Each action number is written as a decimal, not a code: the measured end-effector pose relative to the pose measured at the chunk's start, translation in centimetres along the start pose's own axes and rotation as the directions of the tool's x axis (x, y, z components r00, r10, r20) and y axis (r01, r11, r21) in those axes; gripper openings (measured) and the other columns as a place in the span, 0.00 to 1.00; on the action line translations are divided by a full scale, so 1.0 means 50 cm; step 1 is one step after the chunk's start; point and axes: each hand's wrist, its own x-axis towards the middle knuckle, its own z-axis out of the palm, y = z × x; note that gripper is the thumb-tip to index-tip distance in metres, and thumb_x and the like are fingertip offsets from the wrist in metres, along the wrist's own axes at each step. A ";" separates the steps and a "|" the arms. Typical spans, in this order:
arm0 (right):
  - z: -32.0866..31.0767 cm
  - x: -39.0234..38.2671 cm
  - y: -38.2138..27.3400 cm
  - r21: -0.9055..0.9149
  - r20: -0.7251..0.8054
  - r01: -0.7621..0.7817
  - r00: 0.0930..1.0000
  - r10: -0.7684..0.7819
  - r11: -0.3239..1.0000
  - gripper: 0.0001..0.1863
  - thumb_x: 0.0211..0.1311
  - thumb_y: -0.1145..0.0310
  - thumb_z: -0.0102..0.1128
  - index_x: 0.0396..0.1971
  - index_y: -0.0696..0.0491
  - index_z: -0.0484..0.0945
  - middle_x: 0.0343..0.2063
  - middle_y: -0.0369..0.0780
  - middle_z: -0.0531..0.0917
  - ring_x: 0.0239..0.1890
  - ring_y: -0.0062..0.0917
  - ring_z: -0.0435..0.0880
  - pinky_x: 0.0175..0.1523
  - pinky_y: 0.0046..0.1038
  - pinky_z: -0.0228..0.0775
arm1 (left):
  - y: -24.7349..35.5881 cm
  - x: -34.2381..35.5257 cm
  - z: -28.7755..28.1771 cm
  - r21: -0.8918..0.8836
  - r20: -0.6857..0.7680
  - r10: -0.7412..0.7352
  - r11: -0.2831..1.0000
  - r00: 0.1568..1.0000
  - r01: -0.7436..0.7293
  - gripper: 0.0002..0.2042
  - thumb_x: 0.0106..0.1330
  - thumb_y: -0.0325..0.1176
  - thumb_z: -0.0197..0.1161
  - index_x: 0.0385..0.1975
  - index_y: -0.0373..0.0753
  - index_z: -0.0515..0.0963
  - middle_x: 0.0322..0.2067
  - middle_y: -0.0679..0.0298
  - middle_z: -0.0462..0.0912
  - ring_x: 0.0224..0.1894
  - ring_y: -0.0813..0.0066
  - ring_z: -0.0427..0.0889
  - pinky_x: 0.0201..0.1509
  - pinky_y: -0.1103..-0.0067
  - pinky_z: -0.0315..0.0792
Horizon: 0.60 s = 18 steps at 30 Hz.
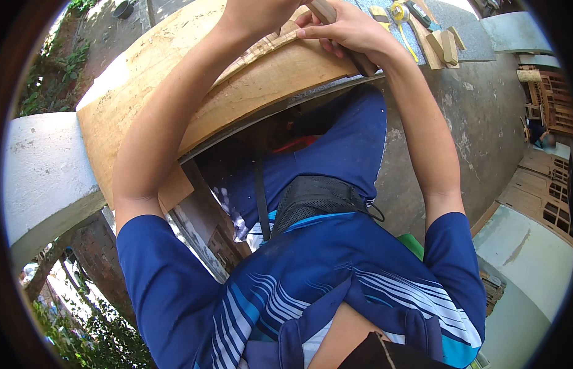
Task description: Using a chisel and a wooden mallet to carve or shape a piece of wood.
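At the upper edge, my right hand (348,29) is closed around a brown wooden bar (324,11), whose darker lower end (362,64) sticks out beneath the palm. My left hand (257,13) is just to the left, curled and partly cut off by the picture's edge; what its fingers hold is hidden. Under both hands lies a pale wooden strip (262,48) with notches or carving along it. It rests on a broad light-brown board (268,74).
Right of my hands, a grey slab (470,38) carries a yellow tape measure (398,11), a dark-handled tool (417,12) and small wood blocks (448,47). A white wall ledge (46,160) stands at left. Wooden panels (545,184) and a person (539,134) are far right.
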 end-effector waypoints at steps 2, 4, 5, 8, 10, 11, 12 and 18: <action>0.002 -0.006 -0.003 0.001 0.004 0.012 1.000 -0.012 1.000 0.12 0.69 0.68 0.68 0.46 0.55 0.76 0.20 0.31 0.76 0.16 0.15 0.73 0.21 0.20 0.65 | -0.002 -0.003 -0.002 -0.010 -0.008 -0.004 1.000 1.000 0.004 0.09 0.68 0.32 0.68 0.28 0.37 0.78 0.16 0.72 0.74 0.15 0.86 0.69 0.18 0.83 0.61; 0.000 -0.014 -0.005 -0.005 -0.081 -0.068 0.994 0.067 0.998 0.16 0.75 0.57 0.62 0.43 0.56 0.77 0.18 0.32 0.75 0.14 0.16 0.73 0.20 0.20 0.64 | 0.000 -0.004 0.001 -0.021 -0.017 -0.006 1.000 1.000 0.006 0.09 0.69 0.32 0.68 0.28 0.37 0.78 0.16 0.72 0.75 0.15 0.87 0.69 0.19 0.83 0.62; -0.005 -0.021 -0.011 -0.008 -0.076 -0.068 0.995 0.067 0.998 0.16 0.75 0.57 0.62 0.43 0.56 0.77 0.18 0.32 0.75 0.14 0.16 0.73 0.20 0.20 0.64 | 0.007 -0.004 0.003 -0.008 0.005 -0.017 1.000 1.000 0.017 0.09 0.69 0.33 0.69 0.28 0.38 0.79 0.17 0.73 0.75 0.16 0.87 0.69 0.19 0.83 0.62; -0.050 -0.080 -0.065 0.058 -0.305 -0.016 0.952 0.033 0.998 0.28 0.78 0.42 0.47 0.39 0.56 0.74 0.16 0.33 0.75 0.10 0.16 0.70 0.15 0.20 0.62 | 0.019 0.003 0.007 0.046 0.016 -0.064 0.997 0.998 0.063 0.10 0.68 0.34 0.70 0.27 0.38 0.79 0.17 0.73 0.74 0.17 0.87 0.70 0.20 0.83 0.62; -0.054 -0.150 -0.137 0.135 -0.484 0.160 0.872 -0.075 0.978 0.29 0.78 0.39 0.45 0.36 0.55 0.72 0.14 0.33 0.73 0.08 0.16 0.68 0.12 0.20 0.59 | 0.000 0.016 0.024 0.044 0.056 -0.066 0.997 0.996 0.063 0.11 0.67 0.36 0.72 0.27 0.39 0.79 0.17 0.74 0.74 0.17 0.87 0.70 0.20 0.83 0.62; -0.037 -0.170 -0.164 0.226 -0.597 0.288 0.796 -0.101 0.931 0.29 0.78 0.40 0.46 0.35 0.55 0.71 0.13 0.33 0.72 0.07 0.16 0.67 0.10 0.21 0.58 | -0.002 0.014 0.021 0.052 0.048 -0.075 0.996 0.996 0.073 0.11 0.67 0.36 0.72 0.27 0.39 0.79 0.17 0.74 0.74 0.17 0.87 0.70 0.20 0.83 0.62; -0.021 -0.190 -0.180 0.169 -0.649 0.309 0.749 -0.130 0.936 0.28 0.78 0.41 0.47 0.34 0.54 0.71 0.12 0.32 0.71 0.07 0.15 0.67 0.10 0.20 0.58 | -0.002 0.016 0.016 0.067 0.074 -0.084 0.995 0.994 0.079 0.12 0.67 0.37 0.73 0.27 0.39 0.79 0.17 0.74 0.74 0.18 0.87 0.70 0.21 0.83 0.62; -0.051 -0.289 -0.169 -0.045 -0.478 0.069 0.874 -0.082 0.997 0.24 0.79 0.48 0.48 0.44 0.58 0.75 0.19 0.32 0.71 0.14 0.13 0.65 0.21 0.16 0.61 | -0.018 0.018 0.007 0.070 0.116 -0.060 0.996 0.991 0.052 0.13 0.67 0.39 0.73 0.26 0.40 0.78 0.19 0.74 0.73 0.19 0.87 0.69 0.22 0.83 0.62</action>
